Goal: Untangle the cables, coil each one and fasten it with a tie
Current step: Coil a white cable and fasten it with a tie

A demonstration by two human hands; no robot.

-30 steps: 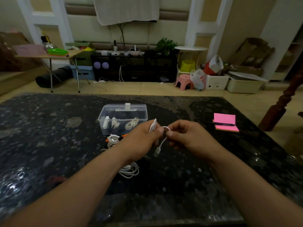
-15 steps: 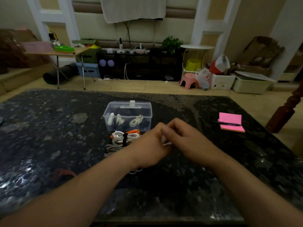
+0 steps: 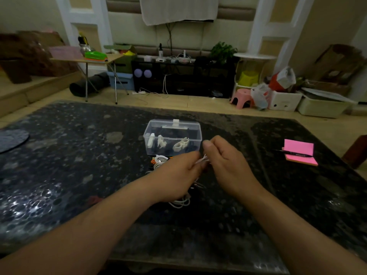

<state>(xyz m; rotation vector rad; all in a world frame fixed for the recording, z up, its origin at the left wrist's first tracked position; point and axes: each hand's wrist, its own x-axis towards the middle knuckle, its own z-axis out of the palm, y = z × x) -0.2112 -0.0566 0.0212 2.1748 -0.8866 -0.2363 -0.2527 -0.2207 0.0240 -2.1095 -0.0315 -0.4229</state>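
Your left hand [image 3: 178, 175] and your right hand [image 3: 228, 165] are close together just above the table [image 3: 79, 165], and both have curled fingers that pinch the thin white cable [image 3: 203, 160]. Only a short piece of it shows, running almost level from left to right between the two hands; how much is hidden inside each hand I cannot tell. The pile of cables [image 3: 179, 203] lies on the table under your left hand, so this hand is nearer to it. The clear box [image 3: 172, 128] with ties stands just behind the pile.
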